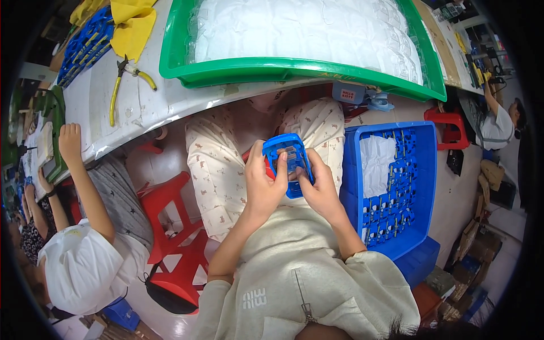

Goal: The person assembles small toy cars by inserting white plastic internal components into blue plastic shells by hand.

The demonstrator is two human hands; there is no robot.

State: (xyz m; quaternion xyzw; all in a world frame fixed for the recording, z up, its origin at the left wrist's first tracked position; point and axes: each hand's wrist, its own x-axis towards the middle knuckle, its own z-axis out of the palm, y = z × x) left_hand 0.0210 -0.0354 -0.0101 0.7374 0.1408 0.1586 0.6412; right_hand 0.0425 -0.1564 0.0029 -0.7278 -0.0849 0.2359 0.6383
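Over my lap I hold a blue plastic housing with an open, recessed inside that shows metallic parts. My left hand grips its left side, thumb lying over the recess. From the lower right, my right hand closes on the same piece, with the thumb pressed near its lower middle. Something red shows at the left edge of the housing, partly behind my left fingers; I cannot make out what it is. To my right stands a blue crate holding rows of similar blue parts and a white padded sheet.
Ahead, a green tray lined with white padded sheets overhangs the table's edge. Yellow-handled pliers lie on the table near a yellow cloth. Red stools and a person in white are at my left; another red stool stands right.
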